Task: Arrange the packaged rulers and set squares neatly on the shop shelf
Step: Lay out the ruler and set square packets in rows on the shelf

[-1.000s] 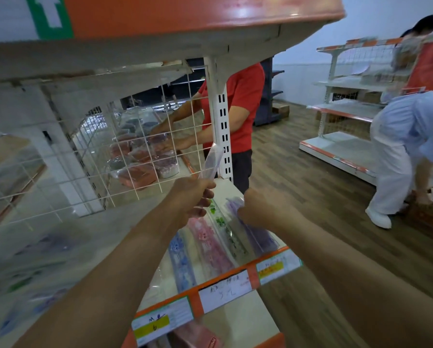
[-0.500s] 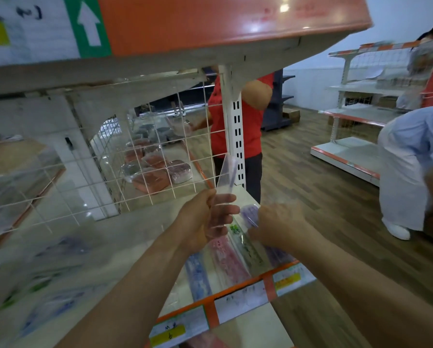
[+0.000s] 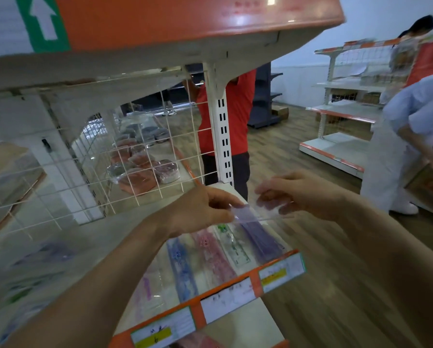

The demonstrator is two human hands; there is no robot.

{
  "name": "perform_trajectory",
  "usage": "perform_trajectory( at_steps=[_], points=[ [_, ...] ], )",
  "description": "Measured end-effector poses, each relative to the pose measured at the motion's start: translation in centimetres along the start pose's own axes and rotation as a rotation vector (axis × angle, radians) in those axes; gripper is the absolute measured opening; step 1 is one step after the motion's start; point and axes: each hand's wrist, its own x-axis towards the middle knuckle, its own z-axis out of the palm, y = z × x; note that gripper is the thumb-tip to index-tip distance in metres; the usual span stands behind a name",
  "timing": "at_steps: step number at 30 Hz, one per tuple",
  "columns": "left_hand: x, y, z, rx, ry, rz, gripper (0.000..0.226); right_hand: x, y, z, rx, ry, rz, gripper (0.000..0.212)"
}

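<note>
The fingers (image 3: 224,203) of the left hand (image 3: 203,209) pinch the left end of a clear plastic packet holding a purple ruler (image 3: 248,214). The fingers (image 3: 269,194) of the right hand (image 3: 305,194) curl at its right end, though blur hides their exact hold. The packet lies roughly level between the two hands, in the air just above the white shop shelf (image 3: 125,234). Directly beneath the fingers, four long packaged rulers lie side by side on the shelf, running towards its front edge. There is a purple one (image 3: 263,238) under the right hand, then a green-and-white one (image 3: 234,244), a pink one (image 3: 214,254) and a blue one (image 3: 182,268) below the left wrist. Just beside the left forearm lies a clear packet with purple print (image 3: 147,290). In front of the rulers, the orange front strip (image 3: 255,282) carries white price labels. Behind the fingers stands a white wire mesh panel (image 3: 145,156) beside a slotted white upright post (image 3: 221,136). Through the mesh, wrapped pinkish packs (image 3: 140,178) sit on the far shelf. Past the post stands a person in a red shirt (image 3: 238,109). Well to the right of the right hand, a person in pale blue clothes (image 3: 416,116) bends down. Overhead hangs an orange-edged upper shelf (image 3: 185,18).
</note>
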Motion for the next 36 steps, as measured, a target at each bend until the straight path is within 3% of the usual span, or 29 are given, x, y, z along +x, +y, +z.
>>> perform_trajectory(
  at_steps=[4,7,9,12,18,23,28,33,36],
  points=[
    [1.8,1.1,0.3,0.255,0.044,0.092,0.026,-0.1,-0.3,0.8,-0.398,-0.071,-0.068,0.014],
    [3.2,0.8,0.3,0.433,0.289,0.117,0.039,0.4,0.2,0.8,-0.373,0.075,-0.041,0.013],
    [3.1,0.2,0.2,0.443,0.358,0.094,0.043,0.6,0.9,0.6,-0.306,0.164,0.001,0.015],
    [2.1,-1.0,1.4,0.427,0.235,0.038,0.042,0.8,1.9,1.2,-0.342,0.111,0.100,0.022],
    [1.6,-2.3,4.9,0.596,0.098,-0.097,0.036,2.2,3.2,2.9,-0.643,0.083,0.178,0.033],
    [1.8,-2.6,6.0,0.585,0.123,-0.107,0.032,2.5,3.1,4.4,-0.913,0.146,0.061,0.055],
    [-0.3,-3.2,3.6,0.570,0.150,-0.138,0.038,2.3,2.3,4.0,-0.990,0.151,0.060,0.047],
    [-6.0,-7.0,-1.8,0.527,0.315,-0.328,0.034,2.3,-0.4,4.9,-0.847,0.145,-0.188,0.023],
    [-9.6,-8.1,-2.6,0.528,0.371,-0.451,0.035,2.3,-2.1,8.7,-0.775,0.090,-0.332,0.021]
  ],
)
